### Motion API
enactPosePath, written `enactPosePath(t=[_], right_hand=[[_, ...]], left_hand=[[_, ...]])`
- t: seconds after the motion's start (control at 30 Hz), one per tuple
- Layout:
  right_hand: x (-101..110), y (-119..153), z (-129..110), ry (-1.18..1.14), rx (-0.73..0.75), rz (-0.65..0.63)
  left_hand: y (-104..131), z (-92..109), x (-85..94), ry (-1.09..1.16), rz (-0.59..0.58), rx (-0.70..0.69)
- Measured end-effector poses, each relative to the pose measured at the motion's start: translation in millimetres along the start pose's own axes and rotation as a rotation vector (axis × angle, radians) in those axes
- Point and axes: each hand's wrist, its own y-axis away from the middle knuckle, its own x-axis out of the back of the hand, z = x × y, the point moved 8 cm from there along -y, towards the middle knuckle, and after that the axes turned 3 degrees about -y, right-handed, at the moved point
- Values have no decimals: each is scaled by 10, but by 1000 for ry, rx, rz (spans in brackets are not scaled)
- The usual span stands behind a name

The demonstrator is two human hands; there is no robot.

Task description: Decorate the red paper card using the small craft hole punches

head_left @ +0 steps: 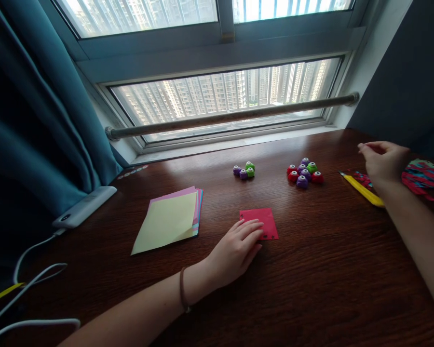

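Clock is centred on the red paper square (269,220), 12 toward the window. Square's flat on the table (329,274), front centre.

Left hand (234,250): in from 7–8, palm down, fingers extended and a bit spread, resting on the square, not gripping. Right hand (386,161): raised at 2, thumb and fingertip nearly meeting; can't tell if anything's pinched.

Step, my read: steadying the punched square, right hand off to the side. Next move calls for keeping the square pinned and fingers clear of its edges.

Counts:
- red square: 1, at least 3 small holes near its edges; fingers may hide more
- mini craft punches (by the look) (243,174), 11–12: 4 (2 purple, 2 green)
- second punch cluster (302,182), 1–2: 8 (4 purple, 3 red, 1 green)
- yellow cutter (362,189), 2: 1, near the right forearm
- paper scraps (425,179), 2–3: uncountable
- coloured paper stack (169,219), 9: 1, cream on top, sheets uncountable
- white power bank (88,205), 9, far side of stack: 1
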Motion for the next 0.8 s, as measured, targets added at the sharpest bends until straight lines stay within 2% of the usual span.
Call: enactPosePath(t=[0.07, 0.13, 0.2, 0.27, 0.4, 0.53, 0.67, 0.8], right_hand=[[-110, 205, -353, -88, 40, -92], [-240, 471, -735, -90, 148, -215], [-399, 780, -1056, -90, 277, -372], [-575, 1092, -1264, -124, 388, -549], [-862, 1539, -1443, -253, 552, -762], [-1231, 1739, -1543, -210, 629, -862], [-1607, 1841, -1816, -124, 736, -866], [-1886, 1915, -2051, -85, 758, -864]], left_hand=[[-1, -99, 98, 6, 130, 69], [6, -229, 155, -14, 204, 154], [2, -339, 134, -41, 178, 210], [-7, -407, 61, -82, 92, 233], [-8, -460, -38, -192, -16, 279], [-12, -456, -62, -238, -47, 307], [-7, -453, -61, -253, -52, 310], [4, -451, -61, -248, -51, 310]])
